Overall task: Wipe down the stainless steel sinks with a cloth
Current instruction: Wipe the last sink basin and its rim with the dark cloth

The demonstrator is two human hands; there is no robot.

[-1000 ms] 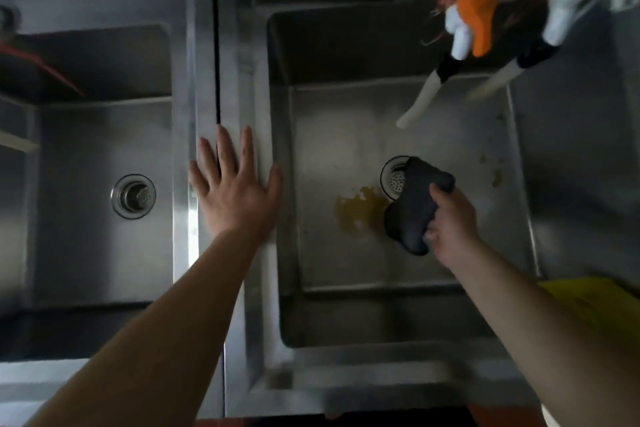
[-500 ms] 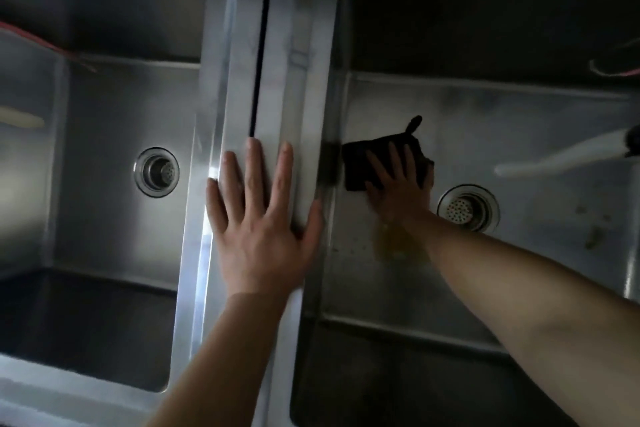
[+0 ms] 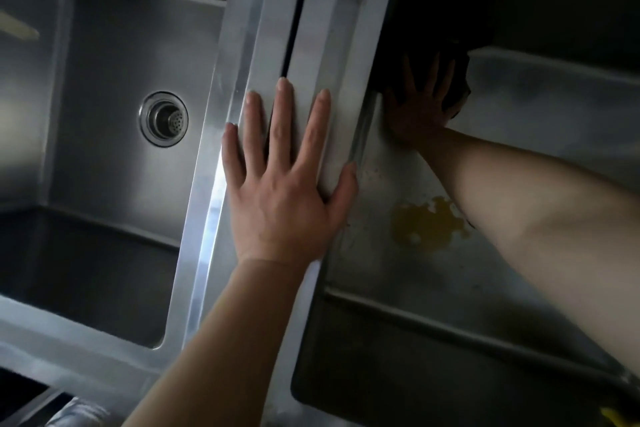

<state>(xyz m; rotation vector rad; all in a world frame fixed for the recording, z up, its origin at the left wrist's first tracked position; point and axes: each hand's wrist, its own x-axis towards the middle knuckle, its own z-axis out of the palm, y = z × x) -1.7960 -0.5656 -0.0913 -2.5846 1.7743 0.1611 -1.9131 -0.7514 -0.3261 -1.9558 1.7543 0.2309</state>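
Two hands in view. Right hand (image 3: 420, 104): fingers straight and spread, pressing a dark cloth (image 3: 453, 80) flat against the floor of the right sink (image 3: 519, 135), in its far left corner where floor meets walls. Cloth mostly covered by the hand and lost in shadow; its edges are hard to make out. Left hand (image 3: 280, 184): palm down, fingers splayed, resting on the steel divider (image 3: 332, 28) between the basins, holding nothing.

Right sink contents: yellow-orange stain (image 3: 427, 224) on the floor near the forearm, small specks beside it. Drain not visible; upper part of the basin too dark to read.

Left sink (image 3: 104, 62): round strainer drain (image 3: 164, 118) in the floor; pale object (image 3: 19, 29) cut off at the frame's left edge, unidentifiable.

No legible markings.
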